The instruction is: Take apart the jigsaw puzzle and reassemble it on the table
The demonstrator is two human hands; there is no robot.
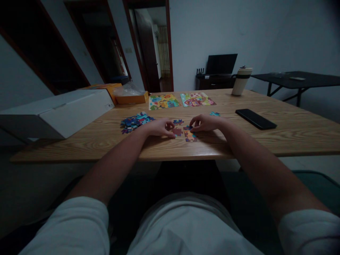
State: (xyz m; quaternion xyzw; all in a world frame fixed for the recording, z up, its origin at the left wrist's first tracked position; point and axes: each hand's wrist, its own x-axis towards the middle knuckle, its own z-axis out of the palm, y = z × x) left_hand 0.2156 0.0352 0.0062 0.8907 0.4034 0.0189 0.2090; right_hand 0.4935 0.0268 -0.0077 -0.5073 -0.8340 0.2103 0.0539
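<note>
My left hand (pixel 162 128) rests on the table with thumb and fingers apart, its thumb touching the left edge of a reddish-brown puzzle piece (pixel 177 132). A blue puzzle piece (pixel 178 122) lies just beyond that one. My right hand (pixel 204 123) has its fingers bent down at the top right of a joined orange and blue puzzle section (pixel 190 136); whether it pinches a piece there is too small to tell. Left of my left hand is a heap of blue and purple pieces (pixel 134 122). A small teal piece (pixel 214 113) lies beyond my right hand.
Two colourful puzzle pictures (pixel 164 101) lie at the back of the wooden table (pixel 106 141). A white box (pixel 75 108) and an orange open box (pixel 132 98) stand at the left. At the right are a black phone (pixel 255 119) and a cream tumbler (pixel 241 82).
</note>
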